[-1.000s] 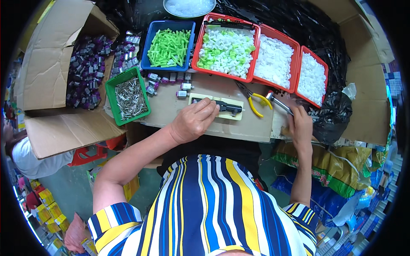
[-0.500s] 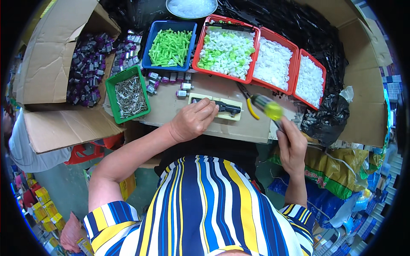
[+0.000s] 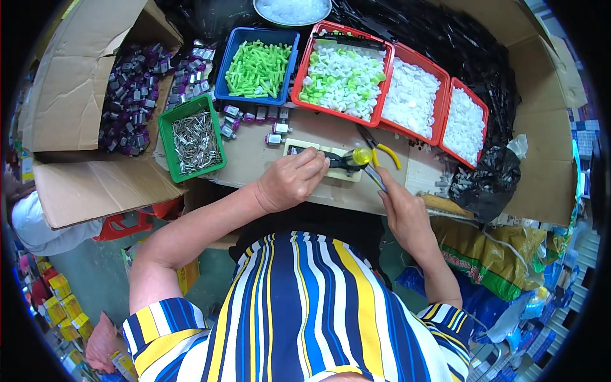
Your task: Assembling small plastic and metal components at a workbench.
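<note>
A cream block-shaped fixture [image 3: 347,176] lies near the table's front edge with a long black plastic part [image 3: 336,158] seated in it. My left hand [image 3: 289,183] is closed over the fixture's left side, thumb and fingers pinched together at the black part; what they pinch is hidden. In my right hand [image 3: 407,213] is a mallet with a yellow plastic head [image 3: 362,156] and a metal-coloured handle. The head is over the right end of the black part; whether it touches cannot be told. Yellow-handled pliers [image 3: 388,155] lie just beyond the mallet.
Small motors [image 3: 277,128] sit behind the fixture; more fill a carton [image 3: 70,108] at left. A green bin [image 3: 221,143] holds metal pins, a blue bin [image 3: 217,89] green sticks. Red bins [image 3: 299,102] hold white and green pieces. A black bag [image 3: 490,181] lies at right.
My right hand has swung the mallet left, bringing its head from right of the fixture to over the black part. My left hand stays at the fixture.
</note>
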